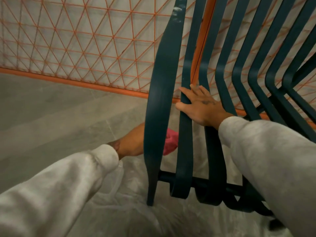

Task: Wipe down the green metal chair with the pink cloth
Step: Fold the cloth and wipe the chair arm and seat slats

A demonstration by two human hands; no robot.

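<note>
Matt, smooth green metal chair [154, 103] slats with whitish scuffs; soft, nubbly pink cloth [170, 142]; dull grey stone-like floor [51, 113].

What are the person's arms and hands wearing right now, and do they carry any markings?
Both arms are in loose, pale grey sweatshirt sleeves with ribbed cuffs ending at the wrists. Both hands are bare, no gloves. The right hand has a small dark tattoo on its back; the left hand shows a dark tattoo at the wrist, beside the cuff.

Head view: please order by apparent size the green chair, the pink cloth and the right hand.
1. green chair, by far the largest.
2. right hand.
3. pink cloth, though the chair's slat partly hides it.
</note>
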